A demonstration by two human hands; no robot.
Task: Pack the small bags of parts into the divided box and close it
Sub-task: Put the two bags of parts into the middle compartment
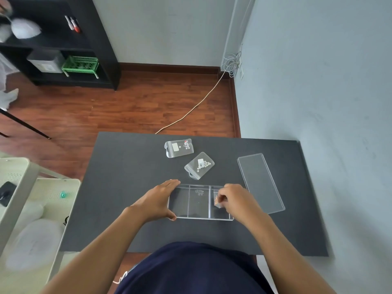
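A clear divided box (199, 202) with three compartments lies open on the black table (127, 187). My left hand (158, 200) grips its left end, thumb on the near rim and fingers on the far rim. Over the right compartment, my right hand (233, 201) pinches a small bag of parts (216, 202), mostly hidden by the fingers. Two more small clear bags lie beyond the box: one (199, 165) just behind it, another (179, 147) near the far edge. The left and middle compartments hold nothing.
The box's clear lid (260, 182) lies flat to the right of the box, close to the grey wall. A cream cart (31, 209) stands left of the table. A cable (191, 109) runs over the wooden floor beyond the table.
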